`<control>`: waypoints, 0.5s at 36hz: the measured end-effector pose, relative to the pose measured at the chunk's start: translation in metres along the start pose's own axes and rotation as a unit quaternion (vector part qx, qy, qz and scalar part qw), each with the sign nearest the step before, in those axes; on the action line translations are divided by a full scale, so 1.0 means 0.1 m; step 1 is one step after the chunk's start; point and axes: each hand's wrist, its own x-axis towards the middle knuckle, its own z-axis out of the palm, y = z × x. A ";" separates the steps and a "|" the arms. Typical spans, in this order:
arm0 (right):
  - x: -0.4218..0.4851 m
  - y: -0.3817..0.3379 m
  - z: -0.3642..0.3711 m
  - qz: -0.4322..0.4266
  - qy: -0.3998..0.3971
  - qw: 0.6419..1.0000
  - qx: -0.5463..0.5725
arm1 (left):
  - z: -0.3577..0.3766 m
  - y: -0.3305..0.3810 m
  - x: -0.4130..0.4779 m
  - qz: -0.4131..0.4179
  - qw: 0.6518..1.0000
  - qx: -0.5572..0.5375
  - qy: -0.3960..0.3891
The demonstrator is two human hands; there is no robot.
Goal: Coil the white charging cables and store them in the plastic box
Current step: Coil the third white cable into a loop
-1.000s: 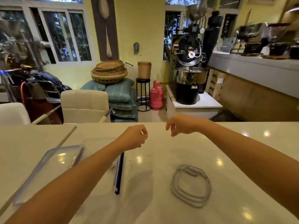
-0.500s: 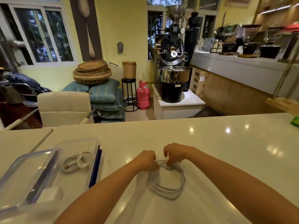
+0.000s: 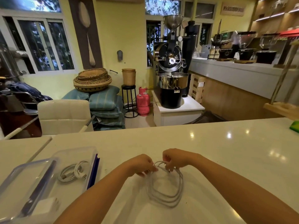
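Head view, from my left: a clear lid (image 3: 24, 177) lies flat on the white counter (image 3: 226, 159), and just beside it the plastic box (image 3: 92, 156) holds one bundled cable (image 3: 72, 172). My left hand (image 3: 139, 164) is curled, its fingertips pinching the top of the loose coil (image 3: 165, 191) of white cable, which rests on the counter in front of me, apart from the box. My right hand (image 3: 176, 157) pinches the same top strands from the other side, fingers bent over them. A green object (image 3: 295, 126) sits at the counter's far right edge.
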 end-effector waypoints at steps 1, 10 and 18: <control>-0.01 0.00 -0.03 -0.001 0.000 1.000 0.028 | -0.04 0.01 -0.01 0.004 0.999 -0.032 -0.003; -0.07 0.03 -0.27 -0.042 0.060 0.979 0.189 | -0.46 0.17 -0.19 0.047 0.980 -0.195 0.015; -0.08 0.05 -0.27 -0.018 0.054 0.953 0.297 | -0.85 0.34 -0.35 0.086 0.946 -0.304 0.070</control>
